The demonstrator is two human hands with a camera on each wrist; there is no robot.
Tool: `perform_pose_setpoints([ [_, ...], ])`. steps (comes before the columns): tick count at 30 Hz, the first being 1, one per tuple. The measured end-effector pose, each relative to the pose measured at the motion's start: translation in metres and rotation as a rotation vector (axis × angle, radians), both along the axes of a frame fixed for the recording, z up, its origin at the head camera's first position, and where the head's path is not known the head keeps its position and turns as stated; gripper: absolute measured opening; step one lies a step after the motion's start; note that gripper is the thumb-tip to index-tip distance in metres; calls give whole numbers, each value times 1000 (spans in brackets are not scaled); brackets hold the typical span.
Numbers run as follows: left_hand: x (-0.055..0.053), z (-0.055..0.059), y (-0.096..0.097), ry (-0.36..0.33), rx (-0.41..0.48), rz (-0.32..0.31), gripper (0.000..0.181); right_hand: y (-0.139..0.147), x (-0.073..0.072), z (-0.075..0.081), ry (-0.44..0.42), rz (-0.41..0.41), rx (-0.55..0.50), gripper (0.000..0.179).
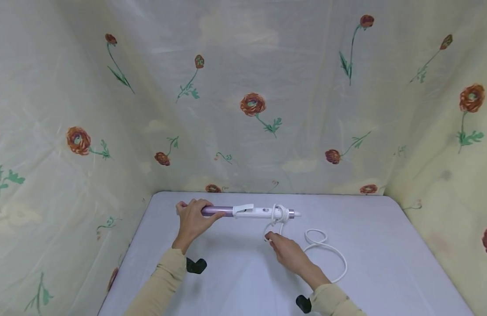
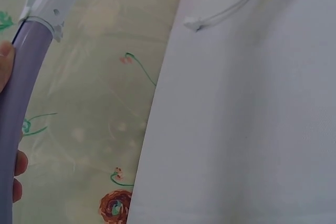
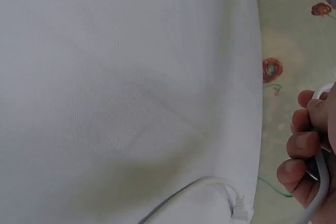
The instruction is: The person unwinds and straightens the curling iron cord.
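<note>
A curling iron point(image 1: 253, 212) with a purple barrel point(image 2: 23, 82) and a white handle is held level above the table. My left hand point(image 1: 194, 220) grips it by the barrel, thumb on the near side. White cord point(image 1: 282, 214) is looped several times round the handle's right end. Below those loops, my right hand point(image 1: 288, 254) holds the cord in curled fingers, and the right wrist view shows the cord point(image 3: 319, 182) passing through them. From this hand the loose cord point(image 1: 343, 259) runs on in a curve to the right.
The table point(image 1: 227, 281) has a white cover. Flower-printed cloth point(image 1: 243, 145) hangs behind it and at both sides. A white plug point(image 3: 240, 211) on the cord's end lies on the table, also visible in the left wrist view.
</note>
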State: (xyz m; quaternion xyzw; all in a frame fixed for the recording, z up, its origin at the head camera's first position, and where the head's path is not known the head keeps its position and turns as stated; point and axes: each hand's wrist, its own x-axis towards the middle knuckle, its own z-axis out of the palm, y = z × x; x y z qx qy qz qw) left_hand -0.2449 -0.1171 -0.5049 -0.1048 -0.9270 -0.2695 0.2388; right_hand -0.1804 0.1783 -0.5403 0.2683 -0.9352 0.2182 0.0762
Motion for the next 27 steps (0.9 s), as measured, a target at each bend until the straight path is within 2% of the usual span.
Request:
perform_pose_setpoints([
  [6,2,-2,-1,10,19,6,47,0,6,3,-53,-76,-1,11],
  [10,0,-4,-1,13,19,22,48,0,9,4,-51,-112,-19,7],
  [13,-1,-5,-2,12,17,29,48,0,11,5,-1,-97,-41,3],
  [16,-2,-6,-2,18,16,30,48,1,12,7,74,-62,-44,12],
  [18,-2,-6,-2,16,16,30,48,1,13,9,88,-32,-50,17],
  [20,-1,-8,-2,9,18,32,48,2,15,12,63,3,-63,17],
  [24,0,-11,-1,-5,23,31,48,3,21,18,-45,31,-96,12],
  [27,-1,-12,-1,-6,28,37,49,5,23,22,-35,18,-124,15],
])
